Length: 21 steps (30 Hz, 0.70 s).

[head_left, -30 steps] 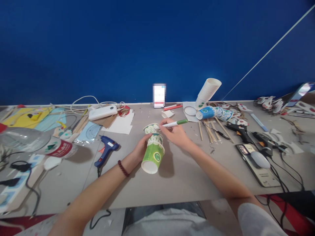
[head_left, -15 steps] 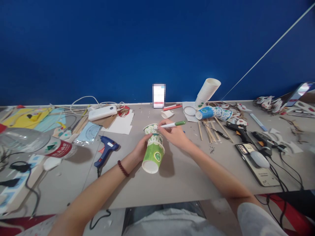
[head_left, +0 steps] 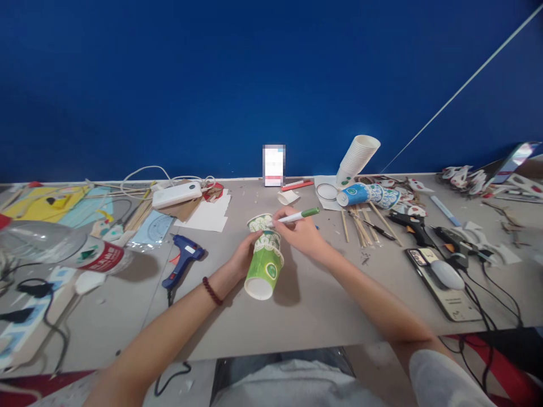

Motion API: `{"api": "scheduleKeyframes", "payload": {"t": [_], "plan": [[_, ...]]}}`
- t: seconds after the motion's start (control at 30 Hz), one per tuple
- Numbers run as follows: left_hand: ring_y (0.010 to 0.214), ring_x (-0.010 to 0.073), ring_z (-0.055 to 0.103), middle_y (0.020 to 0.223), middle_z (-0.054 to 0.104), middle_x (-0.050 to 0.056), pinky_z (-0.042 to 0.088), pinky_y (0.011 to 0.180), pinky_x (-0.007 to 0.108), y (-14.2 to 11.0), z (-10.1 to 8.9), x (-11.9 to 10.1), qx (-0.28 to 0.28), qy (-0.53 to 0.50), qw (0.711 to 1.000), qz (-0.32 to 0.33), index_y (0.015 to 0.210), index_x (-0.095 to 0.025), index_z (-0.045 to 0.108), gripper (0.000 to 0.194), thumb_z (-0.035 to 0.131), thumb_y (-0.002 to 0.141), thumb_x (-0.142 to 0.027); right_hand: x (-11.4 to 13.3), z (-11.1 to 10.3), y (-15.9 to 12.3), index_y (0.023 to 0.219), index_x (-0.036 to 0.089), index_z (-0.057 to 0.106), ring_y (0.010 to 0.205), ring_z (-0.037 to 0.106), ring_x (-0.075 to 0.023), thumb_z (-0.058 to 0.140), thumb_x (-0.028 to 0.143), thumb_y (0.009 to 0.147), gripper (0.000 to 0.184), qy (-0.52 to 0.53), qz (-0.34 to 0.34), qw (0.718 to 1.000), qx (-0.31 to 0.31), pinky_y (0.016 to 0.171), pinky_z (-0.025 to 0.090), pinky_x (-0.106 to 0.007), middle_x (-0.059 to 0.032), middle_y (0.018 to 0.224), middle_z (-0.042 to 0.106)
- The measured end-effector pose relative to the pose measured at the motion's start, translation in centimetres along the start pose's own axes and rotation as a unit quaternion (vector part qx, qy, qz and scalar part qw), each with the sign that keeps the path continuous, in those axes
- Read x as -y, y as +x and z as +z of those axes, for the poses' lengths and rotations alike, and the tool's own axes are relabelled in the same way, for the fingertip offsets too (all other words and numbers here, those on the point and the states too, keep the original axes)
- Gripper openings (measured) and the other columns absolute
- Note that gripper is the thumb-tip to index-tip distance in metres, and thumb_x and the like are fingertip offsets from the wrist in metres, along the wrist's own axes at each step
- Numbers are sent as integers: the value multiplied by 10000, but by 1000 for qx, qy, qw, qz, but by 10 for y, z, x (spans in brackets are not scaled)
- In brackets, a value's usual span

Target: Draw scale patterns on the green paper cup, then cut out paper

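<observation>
My left hand [head_left: 242, 255] is wrapped round a green paper cup [head_left: 265, 264] that lies tilted with its open mouth towards me. A second, smaller green-patterned cup piece [head_left: 259, 222] sits at its far end. My right hand [head_left: 301, 232] pinches a white marker with a green cap [head_left: 297, 216], its tip touching the top of the cup. A dark red bead bracelet [head_left: 211, 290] circles my left wrist.
A blue glue gun [head_left: 182, 257] lies left of the cup; a plastic bottle [head_left: 55, 243] further left. A stack of white cups [head_left: 358, 158], blue cups [head_left: 365, 195], wooden sticks [head_left: 360, 223], a black glue gun [head_left: 409, 223] and a phone with a mouse [head_left: 443, 280] fill the right side.
The marker has tilted lower and its tip has moved left onto the cup top. My left hand and the cup have hardly moved.
</observation>
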<state>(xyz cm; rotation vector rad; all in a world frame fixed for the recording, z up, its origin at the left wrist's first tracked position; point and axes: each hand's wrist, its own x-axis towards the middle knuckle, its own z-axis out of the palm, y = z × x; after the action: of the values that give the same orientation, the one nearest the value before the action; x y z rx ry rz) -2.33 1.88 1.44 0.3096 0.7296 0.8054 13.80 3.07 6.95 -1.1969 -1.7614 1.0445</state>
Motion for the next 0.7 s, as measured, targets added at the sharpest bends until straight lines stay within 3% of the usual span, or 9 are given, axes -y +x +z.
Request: {"api": "scheduleKeyframes", "payload": {"t": [0.3, 0.7], "plan": [[642, 194, 636, 740, 678, 106, 494, 653, 303, -1, 1, 1, 4, 3, 1000, 3, 864, -89, 632, 243, 517, 802, -294, 1, -1, 1, 803, 207, 552, 587, 534, -112, 509, 335, 812, 135, 7, 2, 1000, -7, 526, 422, -229, 24, 680, 557], [666, 192, 635, 757, 678, 99, 493, 690, 312, -4, 4, 1, -1, -13, 1000, -4, 885, -87, 639, 259, 514, 814, -302, -4, 2, 2, 872, 220, 546, 623, 557, -120, 495, 356, 829, 152, 37, -11, 999, -22, 544, 452, -243, 1, 779, 577]]}}
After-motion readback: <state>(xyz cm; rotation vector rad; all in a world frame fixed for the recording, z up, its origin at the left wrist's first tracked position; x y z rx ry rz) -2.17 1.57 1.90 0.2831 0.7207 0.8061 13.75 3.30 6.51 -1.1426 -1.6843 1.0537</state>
